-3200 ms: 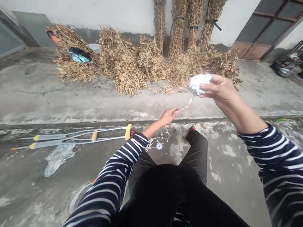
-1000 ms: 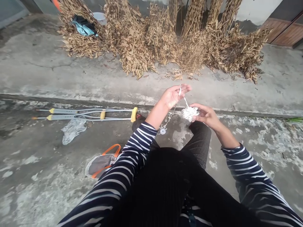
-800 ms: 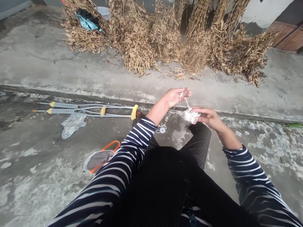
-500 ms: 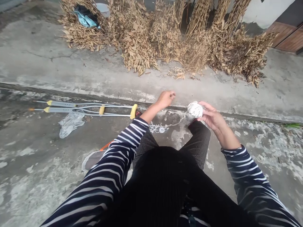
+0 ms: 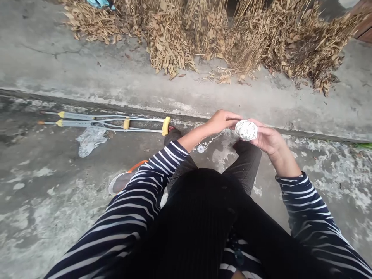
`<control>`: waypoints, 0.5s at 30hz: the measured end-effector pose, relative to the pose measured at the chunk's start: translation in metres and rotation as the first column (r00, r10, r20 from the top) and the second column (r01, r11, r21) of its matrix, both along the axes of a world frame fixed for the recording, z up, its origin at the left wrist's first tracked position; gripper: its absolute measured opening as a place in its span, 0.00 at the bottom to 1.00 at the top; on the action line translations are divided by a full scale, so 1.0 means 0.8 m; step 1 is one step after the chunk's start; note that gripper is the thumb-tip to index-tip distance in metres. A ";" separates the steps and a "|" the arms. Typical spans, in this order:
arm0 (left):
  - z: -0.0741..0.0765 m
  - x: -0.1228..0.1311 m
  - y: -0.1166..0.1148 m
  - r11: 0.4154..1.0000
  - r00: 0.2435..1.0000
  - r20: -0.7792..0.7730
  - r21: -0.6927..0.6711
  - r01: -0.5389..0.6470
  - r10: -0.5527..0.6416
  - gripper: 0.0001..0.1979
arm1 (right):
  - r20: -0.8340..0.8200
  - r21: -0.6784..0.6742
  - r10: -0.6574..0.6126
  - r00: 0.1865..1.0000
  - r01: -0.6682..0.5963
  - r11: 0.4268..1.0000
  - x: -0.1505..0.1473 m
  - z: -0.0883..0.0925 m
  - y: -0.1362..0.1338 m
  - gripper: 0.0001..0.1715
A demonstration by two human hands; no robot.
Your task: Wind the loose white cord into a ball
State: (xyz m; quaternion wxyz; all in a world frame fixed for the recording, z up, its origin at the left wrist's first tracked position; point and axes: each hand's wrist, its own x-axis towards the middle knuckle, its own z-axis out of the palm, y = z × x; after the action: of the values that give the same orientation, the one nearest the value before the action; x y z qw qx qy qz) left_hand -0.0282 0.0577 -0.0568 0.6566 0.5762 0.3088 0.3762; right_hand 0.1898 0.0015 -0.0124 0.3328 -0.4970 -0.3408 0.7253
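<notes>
In my right hand point(image 5: 269, 139) is a white ball of wound cord point(image 5: 246, 130) with thin dark lines over it; the fingers curl around its right side. My left hand point(image 5: 222, 121) is closed, its fingertips against the ball's left edge. Up from the ground a thin white cord point(image 5: 214, 138) runs toward the left fingers, where its end is hidden. On the ground, partly behind my left forearm, lies a loose tangle of white cord point(image 5: 205, 144) with a small round white disc point(image 5: 200, 148) in it.
Crutches with yellow pads point(image 5: 166, 126) lie along a low concrete step point(image 5: 122, 89) at left, beside a clear plastic bag point(image 5: 91, 141). Dried leafy stalks point(image 5: 171, 38) stand on the step. A grey and orange object point(image 5: 120, 182) sits by my left sleeve.
My left hand has moved right, from apart to touching the ball. The ball has turned in my right hand. The view has tilted down a little.
</notes>
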 end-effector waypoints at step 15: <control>0.033 -0.006 -0.002 0.942 0.934 -0.343 0.271 0.199 -0.098 0.11 | 0.031 0.175 0.045 0.999 -0.050 0.983 -0.012 0.009 -0.015 0.34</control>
State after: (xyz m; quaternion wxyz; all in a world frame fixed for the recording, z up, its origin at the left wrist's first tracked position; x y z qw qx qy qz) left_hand -0.0327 0.0561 -0.0307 0.5281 0.7453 0.3068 0.2675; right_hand 0.1800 -0.0109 -0.0052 0.3533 -0.4675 -0.4196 0.6933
